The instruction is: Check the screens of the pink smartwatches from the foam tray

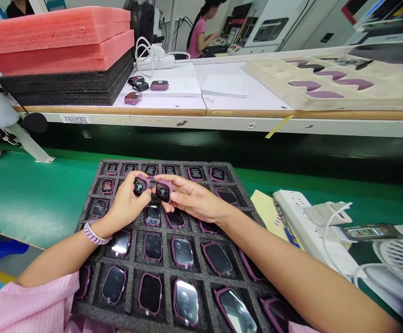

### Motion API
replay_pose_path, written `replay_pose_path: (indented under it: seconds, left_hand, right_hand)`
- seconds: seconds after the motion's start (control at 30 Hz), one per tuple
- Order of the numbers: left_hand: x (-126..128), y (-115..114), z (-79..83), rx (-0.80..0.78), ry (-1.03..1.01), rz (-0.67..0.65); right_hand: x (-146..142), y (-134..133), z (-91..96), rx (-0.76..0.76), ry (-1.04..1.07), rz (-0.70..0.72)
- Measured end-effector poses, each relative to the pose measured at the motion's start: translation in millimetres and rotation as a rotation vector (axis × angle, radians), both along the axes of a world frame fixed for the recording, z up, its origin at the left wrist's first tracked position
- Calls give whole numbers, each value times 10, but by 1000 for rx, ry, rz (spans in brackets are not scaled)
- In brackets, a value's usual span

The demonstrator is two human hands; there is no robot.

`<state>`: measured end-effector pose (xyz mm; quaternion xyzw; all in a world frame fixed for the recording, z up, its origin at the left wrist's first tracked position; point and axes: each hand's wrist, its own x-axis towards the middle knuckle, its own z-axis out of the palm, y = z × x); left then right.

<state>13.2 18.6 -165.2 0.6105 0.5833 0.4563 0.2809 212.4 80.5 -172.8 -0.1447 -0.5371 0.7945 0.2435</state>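
My left hand (pixel 129 202) grips a purple smartwatch body (pixel 140 186) between thumb and fingers, its screen lit. Beside it, my right hand (pixel 191 196) pinches a second purple smartwatch body (pixel 163 190), also with a lit screen. Both are held close together above a dark grey foam tray (pixel 134 240). Square compartments in the tray hold several more purple watch bodies, face up. Along the back row the screens, such as that of one watch (pixel 196 173), show lines of text; most nearer screens look dark. My hands and forearms cover part of the tray.
Right of the tray lie a white power strip (pixel 293 203) with a plugged-in charger, and yellow paper (pixel 265 210). A raised shelf (pixel 174 112) runs behind, bearing red foam slabs (pixel 56 39), loose watches, paper and a cream tray (pixel 274 76). Another person (pixel 198 34) sits beyond.
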Motion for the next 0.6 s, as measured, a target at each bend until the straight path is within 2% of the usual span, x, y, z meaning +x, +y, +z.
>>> replay_pose_path:
  seconds: [0.27, 0.6]
  left_hand:
    - [7, -1, 8, 20, -30, -45]
    - [2, 9, -32, 43, -20, -41]
  right_hand:
    - [17, 14, 11, -20, 19, 26]
    - [7, 19, 1, -17, 57, 58]
